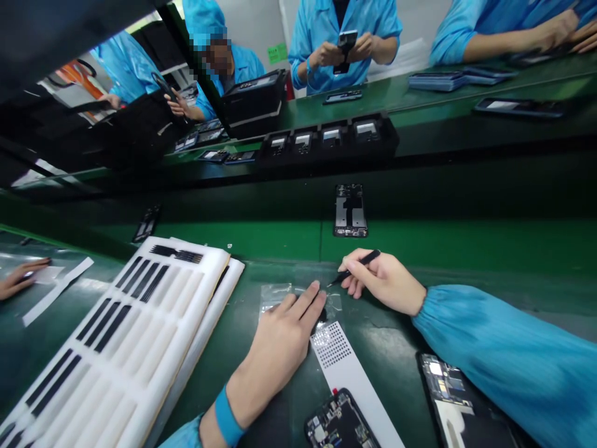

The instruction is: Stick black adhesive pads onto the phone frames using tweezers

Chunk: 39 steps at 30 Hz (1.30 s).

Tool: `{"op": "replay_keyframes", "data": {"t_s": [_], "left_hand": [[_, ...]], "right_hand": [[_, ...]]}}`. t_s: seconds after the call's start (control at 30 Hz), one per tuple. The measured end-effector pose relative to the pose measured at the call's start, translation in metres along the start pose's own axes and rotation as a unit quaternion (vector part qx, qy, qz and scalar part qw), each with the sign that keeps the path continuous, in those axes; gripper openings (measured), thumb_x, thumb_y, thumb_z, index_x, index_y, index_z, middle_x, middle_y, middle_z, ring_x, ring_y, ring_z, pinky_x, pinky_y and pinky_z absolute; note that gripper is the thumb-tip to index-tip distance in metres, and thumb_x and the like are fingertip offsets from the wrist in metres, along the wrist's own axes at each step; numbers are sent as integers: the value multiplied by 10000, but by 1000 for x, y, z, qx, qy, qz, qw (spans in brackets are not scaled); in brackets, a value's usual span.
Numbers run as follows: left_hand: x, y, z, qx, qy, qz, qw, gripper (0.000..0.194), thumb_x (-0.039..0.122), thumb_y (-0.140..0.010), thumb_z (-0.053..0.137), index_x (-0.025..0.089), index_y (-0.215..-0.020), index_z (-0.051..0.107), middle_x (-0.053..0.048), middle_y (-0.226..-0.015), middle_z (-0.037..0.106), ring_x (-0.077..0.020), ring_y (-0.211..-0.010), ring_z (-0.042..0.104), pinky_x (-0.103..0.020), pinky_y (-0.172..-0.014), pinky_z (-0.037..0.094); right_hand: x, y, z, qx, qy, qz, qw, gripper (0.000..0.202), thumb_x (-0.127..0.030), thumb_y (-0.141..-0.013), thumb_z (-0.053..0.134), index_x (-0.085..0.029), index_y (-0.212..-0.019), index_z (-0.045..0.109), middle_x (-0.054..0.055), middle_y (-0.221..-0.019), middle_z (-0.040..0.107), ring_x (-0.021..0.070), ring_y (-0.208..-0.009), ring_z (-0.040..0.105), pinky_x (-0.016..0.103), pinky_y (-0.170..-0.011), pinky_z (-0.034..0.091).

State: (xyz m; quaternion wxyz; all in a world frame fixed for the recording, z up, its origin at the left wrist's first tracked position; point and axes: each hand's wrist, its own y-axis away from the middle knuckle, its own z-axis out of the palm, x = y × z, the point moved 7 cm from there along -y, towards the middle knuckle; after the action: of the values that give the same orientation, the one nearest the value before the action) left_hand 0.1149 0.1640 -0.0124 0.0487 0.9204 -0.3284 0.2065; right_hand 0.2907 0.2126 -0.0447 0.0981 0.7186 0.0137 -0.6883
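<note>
My right hand (380,281) is closed around black tweezers (357,267), their fine tip pointing down and left near my left fingertips. My left hand (289,326) rests on the bench with its fingers stretched out, pressing down beside a clear plastic film (276,295). A small dark piece shows partly under these fingers; the rest of it is hidden. Just below lies a white strip (359,386) with rows of small dark dots at its upper end. An opened phone (339,423) with its circuit board showing overlaps that strip.
A white foam tray (158,348) with black strips in some slots stands at left, stacked on another. Another opened phone (448,392) lies under my right sleeve. One phone frame (351,211) sits on the green belt (280,239). Co-workers in blue handle phones beyond a black tray (326,155).
</note>
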Motion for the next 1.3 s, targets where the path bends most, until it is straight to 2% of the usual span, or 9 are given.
{"op": "replay_keyframes", "data": {"t_s": [0.1, 0.17, 0.27, 0.3, 0.33, 0.5, 0.8, 1.13, 1.3], "left_hand": [[4, 4, -3, 37, 124, -55, 990, 343, 176, -1027, 323, 187, -1284, 550, -104, -1104, 731, -174, -785, 667, -341, -771, 576], [3, 7, 7, 22, 330, -142, 933, 304, 261, -1055, 293, 176, -1248, 512, -78, -969, 725, -101, -538, 545, -240, -525, 515], [8, 14, 37, -31, 688, -269, 674, 232, 284, -1008, 461, 158, -1188, 533, -83, -970, 699, -75, -544, 485, -177, -422, 401], [10, 15, 44, -39, 742, -285, 606, 229, 268, -978, 521, 152, -1174, 549, -91, -983, 695, -85, -593, 513, -177, -441, 412], [11, 15, 47, -42, 760, -288, 581, 230, 246, -958, 553, 146, -1165, 561, -92, -981, 693, -93, -624, 531, -179, -455, 425], [9, 13, 53, -48, 770, -275, 574, 196, 217, -954, 577, 144, -1134, 603, -94, -974, 689, -92, -637, 535, -191, -481, 439], [16, 9, 48, -61, 768, -253, 585, 158, 229, -969, 565, 107, -1029, 645, -107, -951, 676, -91, -623, 523, -199, -493, 453], [17, 9, 48, -75, 758, -258, 594, 179, 263, -985, 534, 114, -1011, 629, -87, -885, 663, -86, -600, 510, -201, -502, 454], [17, 8, 47, -73, 759, -255, 595, 144, 252, -982, 532, 129, -1009, 602, -100, -962, 670, -85, -585, 528, -207, -492, 451]], "right_hand": [[0, 0, 0, -3, 6, -10, 1000, 636, -714, -822, 602, -113, -1008, 687, 58, -626, 714, 162, -531, 691, 279, -527, 575], [0, 0, -1, -5, 2, -15, 1000, 664, -690, -846, 597, -91, -1121, 680, 44, -600, 705, 173, -547, 701, 290, -547, 579], [2, 0, -2, -11, -18, -10, 1000, 695, -656, -870, 597, -62, -1227, 647, 44, -598, 707, 179, -554, 704, 296, -558, 578], [3, 1, -2, -14, -30, -7, 999, 693, -641, -875, 603, -54, -1241, 641, 57, -620, 719, 179, -553, 702, 296, -555, 577], [3, 2, -2, -14, -47, -4, 999, 680, -622, -881, 611, -49, -1246, 639, 71, -648, 732, 177, -551, 699, 296, -547, 575], [-3, 14, 2, -28, -109, -13, 994, 533, -536, -917, 625, -79, -1182, 692, 108, -761, 764, 168, -550, 691, 293, -533, 577], [-10, 28, 18, -73, -33, -39, 996, 405, -502, -955, 574, -154, -956, 782, 110, -944, 778, 133, -572, 669, 266, -571, 593], [-6, 29, 19, -82, -24, -32, 996, 434, -465, -970, 570, -129, -1204, 712, 95, -856, 778, 145, -615, 671, 264, -603, 601], [-6, 31, 19, -84, -13, -38, 996, 406, -455, -974, 569, -134, -1162, 732, 101, -891, 775, 143, -633, 683, 259, -617, 611]]}}
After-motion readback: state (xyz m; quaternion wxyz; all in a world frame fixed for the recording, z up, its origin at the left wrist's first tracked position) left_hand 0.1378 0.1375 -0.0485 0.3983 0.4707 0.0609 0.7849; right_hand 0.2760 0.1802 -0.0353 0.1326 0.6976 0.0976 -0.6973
